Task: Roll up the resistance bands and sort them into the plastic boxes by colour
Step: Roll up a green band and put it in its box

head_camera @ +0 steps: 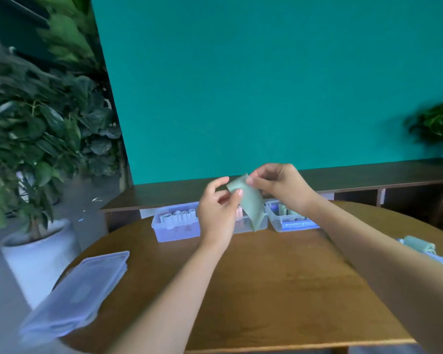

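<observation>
Office-like lounge: teal wall (266, 85), potted plants (36, 139), low wooden shelving (368, 175).

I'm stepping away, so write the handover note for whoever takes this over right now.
Left hand and right hand both pinch the top of a green band, held in the air above the table; it hangs unrolled.
Left box holds white rolls. The middle box is mostly hidden behind the hands. Right box holds green rolls.
More bands lie at the table's right edge; lids are stacked front left.
Left to do: roll this band, put it in the right box, then the rest.
</observation>
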The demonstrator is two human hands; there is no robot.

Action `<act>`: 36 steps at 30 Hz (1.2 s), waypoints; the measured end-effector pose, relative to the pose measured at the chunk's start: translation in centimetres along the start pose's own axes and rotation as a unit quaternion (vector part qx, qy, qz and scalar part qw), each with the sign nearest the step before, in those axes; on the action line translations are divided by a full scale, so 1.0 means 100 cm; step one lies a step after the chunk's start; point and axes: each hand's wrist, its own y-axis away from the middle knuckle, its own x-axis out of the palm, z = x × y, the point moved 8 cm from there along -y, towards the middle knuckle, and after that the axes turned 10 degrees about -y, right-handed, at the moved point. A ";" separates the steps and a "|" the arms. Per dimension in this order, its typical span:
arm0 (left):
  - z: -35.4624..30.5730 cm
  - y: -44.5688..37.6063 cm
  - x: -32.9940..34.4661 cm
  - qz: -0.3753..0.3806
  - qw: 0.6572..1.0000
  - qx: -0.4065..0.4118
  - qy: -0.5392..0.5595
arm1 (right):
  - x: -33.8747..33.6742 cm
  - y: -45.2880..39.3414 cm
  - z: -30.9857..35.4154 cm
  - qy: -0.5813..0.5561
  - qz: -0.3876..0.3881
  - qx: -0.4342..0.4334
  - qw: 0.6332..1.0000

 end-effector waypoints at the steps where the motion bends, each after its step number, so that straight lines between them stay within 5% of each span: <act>1: -0.001 0.004 -0.008 -0.003 1.000 -0.010 -0.001 | 0.007 0.009 -0.002 -0.008 0.003 0.006 1.000; 15: 0.006 0.052 -0.075 0.011 0.993 -0.066 -0.096 | 0.081 0.115 -0.048 -0.062 0.066 0.152 0.984; 20: 0.015 0.055 -0.084 0.063 0.975 -0.090 -0.194 | 0.074 0.113 -0.036 -0.221 0.004 0.135 0.966; 26: 0.012 0.057 -0.092 0.075 0.973 -0.106 -0.193 | 0.074 0.096 -0.016 -0.346 0.058 0.173 0.920; 36: -0.006 0.058 -0.094 0.057 0.984 -0.091 -0.144 | 0.048 0.083 0.020 -0.222 -0.013 0.105 0.969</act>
